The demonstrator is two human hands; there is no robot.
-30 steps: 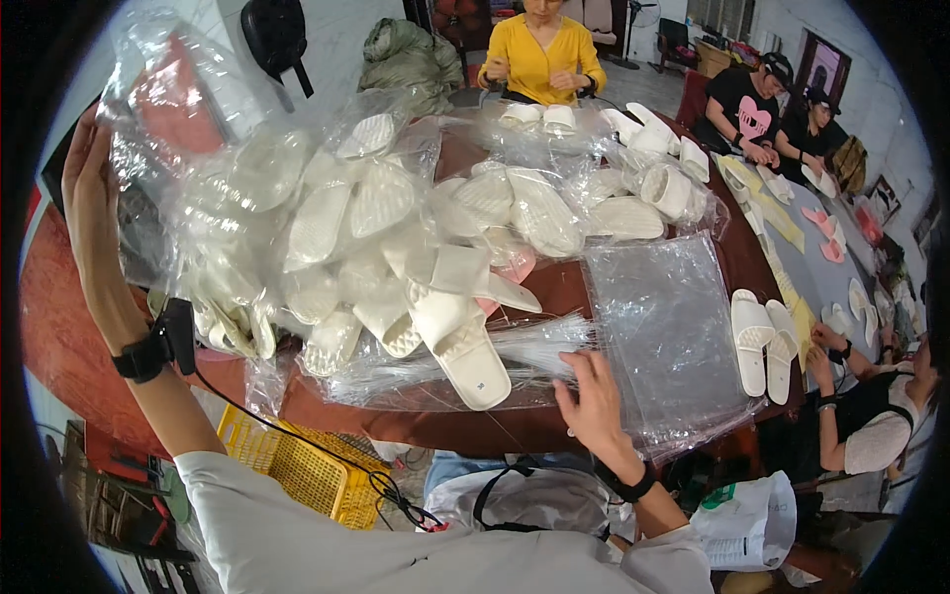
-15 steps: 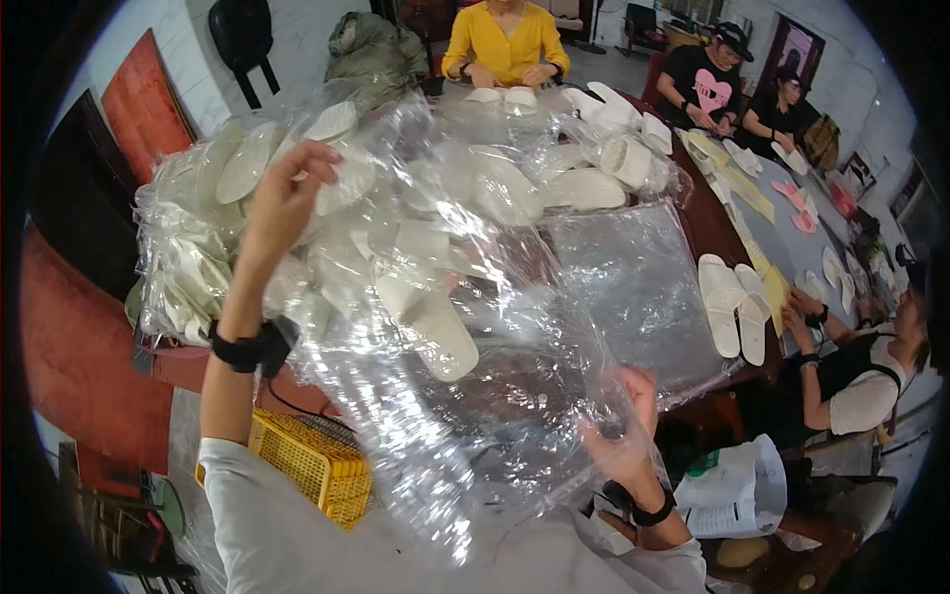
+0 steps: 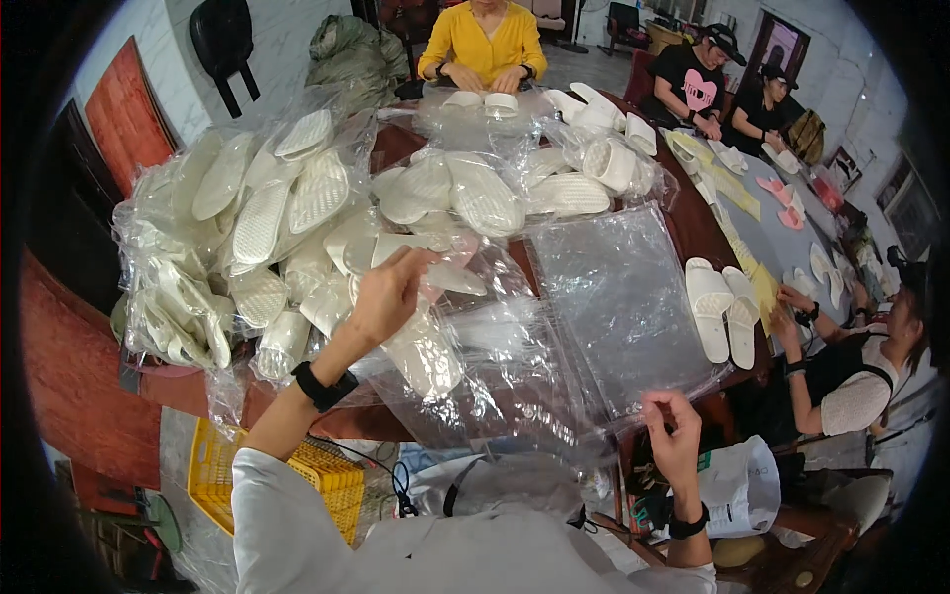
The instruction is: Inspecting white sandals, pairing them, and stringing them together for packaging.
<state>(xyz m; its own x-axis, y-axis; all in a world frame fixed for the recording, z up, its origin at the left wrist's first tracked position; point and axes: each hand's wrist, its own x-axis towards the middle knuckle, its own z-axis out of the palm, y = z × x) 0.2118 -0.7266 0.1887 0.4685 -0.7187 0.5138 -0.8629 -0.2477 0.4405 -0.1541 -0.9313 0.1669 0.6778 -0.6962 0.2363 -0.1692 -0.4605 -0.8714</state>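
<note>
My left hand (image 3: 388, 295) is over the near side of the slipper pile, fingers bent and drawn together beside a white slipper (image 3: 457, 278). What its fingertips grip, if anything, I cannot make out. Below it lies another white slipper (image 3: 426, 356), sole up, at a loose clear plastic bag (image 3: 505, 381) spread over the table edge. My right hand (image 3: 675, 436) is raised near the front corner of a stack of flat clear bags (image 3: 618, 307). Its thumb and forefinger are curved apart, with nothing visible between them.
Bagged white slippers (image 3: 267, 218) heap up on the left. A pair of white slippers (image 3: 725, 312) stands right of the bag stack. A yellow crate (image 3: 332, 485) is below the table. Co-workers sit across and to the right, one in a yellow top (image 3: 485, 45).
The clear bag stretched up between my hands has come down onto the table. My left hand has moved right and down to the slippers; my right hand has moved slightly right and down, off the bag.
</note>
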